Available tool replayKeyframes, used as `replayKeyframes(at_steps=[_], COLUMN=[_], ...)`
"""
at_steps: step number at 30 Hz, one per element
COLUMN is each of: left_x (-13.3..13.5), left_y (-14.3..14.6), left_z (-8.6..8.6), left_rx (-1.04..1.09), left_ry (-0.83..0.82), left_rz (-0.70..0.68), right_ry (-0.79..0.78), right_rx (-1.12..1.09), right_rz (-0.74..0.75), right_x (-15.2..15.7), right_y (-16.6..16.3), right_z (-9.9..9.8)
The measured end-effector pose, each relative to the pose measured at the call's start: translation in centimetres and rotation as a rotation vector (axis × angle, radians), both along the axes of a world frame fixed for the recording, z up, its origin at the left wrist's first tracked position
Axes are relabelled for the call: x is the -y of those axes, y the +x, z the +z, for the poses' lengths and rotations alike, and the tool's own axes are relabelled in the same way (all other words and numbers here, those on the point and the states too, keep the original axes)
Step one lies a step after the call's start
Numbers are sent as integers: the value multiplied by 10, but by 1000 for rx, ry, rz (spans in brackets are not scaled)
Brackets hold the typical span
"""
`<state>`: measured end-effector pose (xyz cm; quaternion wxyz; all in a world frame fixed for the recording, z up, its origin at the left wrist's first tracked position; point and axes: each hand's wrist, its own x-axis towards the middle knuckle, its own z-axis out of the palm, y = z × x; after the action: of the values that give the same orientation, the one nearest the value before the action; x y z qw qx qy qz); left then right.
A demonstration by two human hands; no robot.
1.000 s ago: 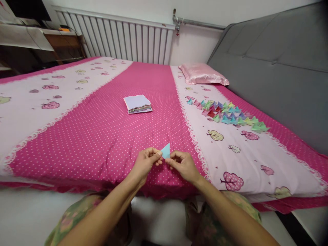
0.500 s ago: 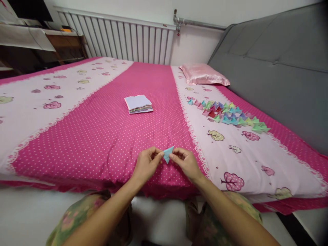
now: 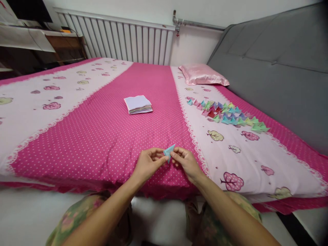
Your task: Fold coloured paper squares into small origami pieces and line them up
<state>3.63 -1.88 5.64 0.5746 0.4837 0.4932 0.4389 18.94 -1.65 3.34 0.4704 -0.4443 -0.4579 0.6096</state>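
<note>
I pinch folded blue paper (image 3: 169, 151)
It sits between my left hand (image 3: 150, 162) and right hand (image 3: 188, 165), both closed on it.

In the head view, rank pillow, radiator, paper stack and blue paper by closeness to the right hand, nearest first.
1. Blue paper, touching the right hand.
2. Paper stack, ahead and left on the bed.
3. Pillow, farther ahead, slightly right.
4. Radiator, at the wall beyond the bed.
</note>
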Motion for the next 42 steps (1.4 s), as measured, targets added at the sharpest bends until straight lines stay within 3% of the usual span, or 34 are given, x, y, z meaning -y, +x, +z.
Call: replayKeyframes(at_steps=[7, 18, 42], left_x=[0, 5, 0], left_y=[0, -3, -2], left_z=[2, -7, -7], left_rx=[-17, -358, 9], left_ry=[6, 301, 113], left_rz=[36, 43, -145], right_ry=[17, 12, -83], right_rx=[5, -58, -86], right_rz=[7, -77, 77], right_x=[2, 2, 1], right_y=[-2, -3, 0], right_z=[0, 1, 2])
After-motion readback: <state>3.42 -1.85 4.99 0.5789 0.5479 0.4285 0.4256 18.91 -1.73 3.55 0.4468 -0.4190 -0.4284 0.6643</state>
